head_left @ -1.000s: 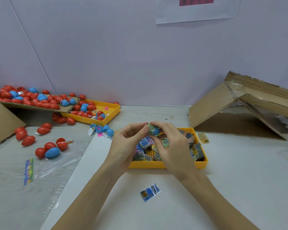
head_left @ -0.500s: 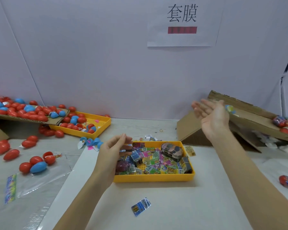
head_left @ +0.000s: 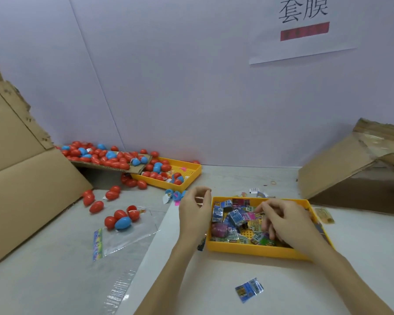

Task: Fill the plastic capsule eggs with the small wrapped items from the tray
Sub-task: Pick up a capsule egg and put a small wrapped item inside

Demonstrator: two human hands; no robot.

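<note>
The yellow tray (head_left: 255, 252) sits in front of me, full of small wrapped items (head_left: 236, 218), with a purple capsule (head_left: 220, 229) among them. My right hand (head_left: 282, 221) is down inside the tray, its fingers curled over the wrapped items; what they grip is hidden. My left hand (head_left: 195, 212) hovers at the tray's left edge, thumb and fingers loosely apart, holding nothing I can see. Open blue capsule halves (head_left: 175, 195) lie just beyond the left hand. One wrapped item (head_left: 249, 289) lies loose on the table near me.
A second yellow tray (head_left: 187, 178) and a cardboard flap (head_left: 105, 156) at the back left hold several red and blue eggs. More eggs (head_left: 121, 221) lie by a plastic bag (head_left: 127, 235). Cardboard boxes stand at left (head_left: 21, 167) and right (head_left: 355, 167).
My right hand has come back from the cardboard at the right and dropped into the tray. The left hand stayed by the tray's left edge. My view has swung left.
</note>
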